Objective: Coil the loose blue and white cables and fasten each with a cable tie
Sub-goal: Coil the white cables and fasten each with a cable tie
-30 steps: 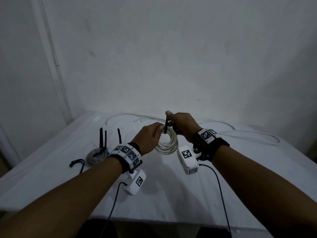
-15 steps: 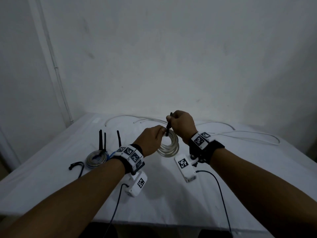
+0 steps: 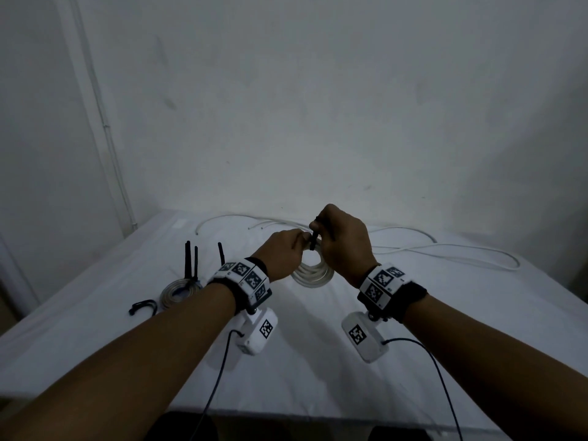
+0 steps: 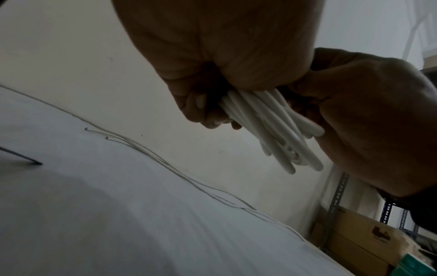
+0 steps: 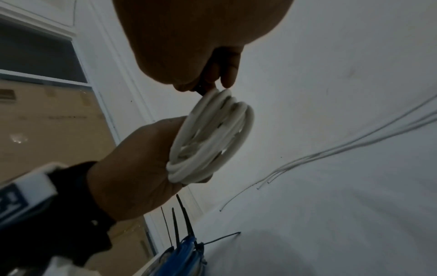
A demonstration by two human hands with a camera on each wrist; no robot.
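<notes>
left hand (image 3: 281, 254) grips white cable coil (image 3: 313, 272), held above table (image 3: 318, 361) centre. right hand (image 3: 345, 241) pinches black cable tie (image 3: 313, 238) at coil top. blue cable coil (image 3: 178, 289), tied, lies near left. loose white cables (image 3: 445, 249) lie far right.

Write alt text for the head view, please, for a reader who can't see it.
Two hands hold a white coil above a white table: the left hand grips it, the right hand pinches a black tie at its top. A tied blue coil lies at left, loose white cables behind.
</notes>
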